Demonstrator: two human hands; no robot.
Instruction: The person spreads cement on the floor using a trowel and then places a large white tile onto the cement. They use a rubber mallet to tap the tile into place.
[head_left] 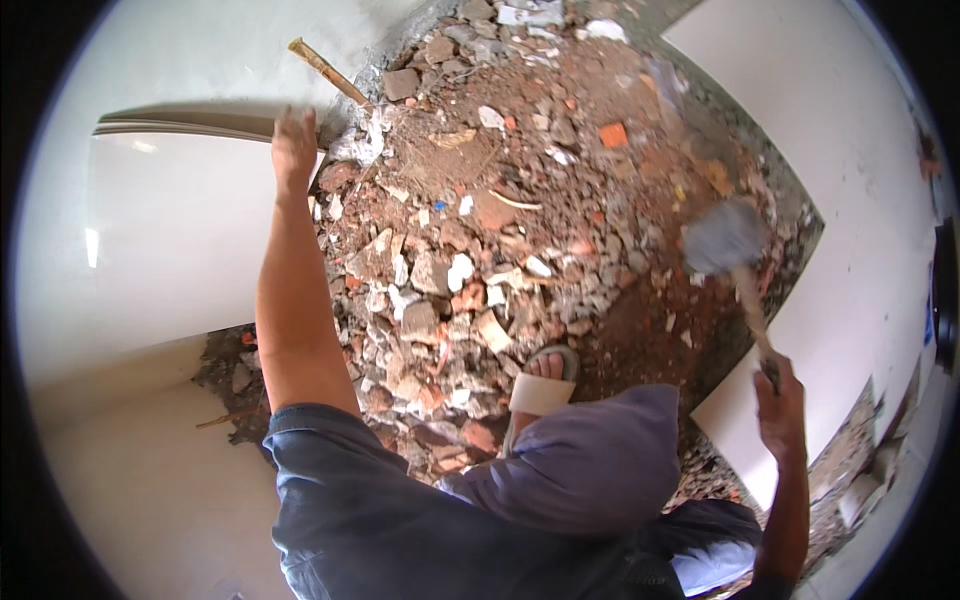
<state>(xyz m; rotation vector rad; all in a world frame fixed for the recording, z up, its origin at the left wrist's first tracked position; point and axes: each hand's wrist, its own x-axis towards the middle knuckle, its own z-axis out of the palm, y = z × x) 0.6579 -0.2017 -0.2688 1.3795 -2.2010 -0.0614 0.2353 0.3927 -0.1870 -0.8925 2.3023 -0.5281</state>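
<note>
At the upper left, my left hand reaches out and grips the far right corner of a stack of thin white panels leaning by the wall. Its fingers lie over the top edge, and the thumb is hidden. On the right, my right hand is closed round the wooden handle of a mallet. The mallet's broad grey head is smeared by motion and appears raised above the rubble and the right-hand sheet's edge.
Broken brick, mortar and stones cover the floor between my arms. Large white sheets lie along the right side. A wooden stick leans at the far left wall. My sandalled foot stands on the rubble.
</note>
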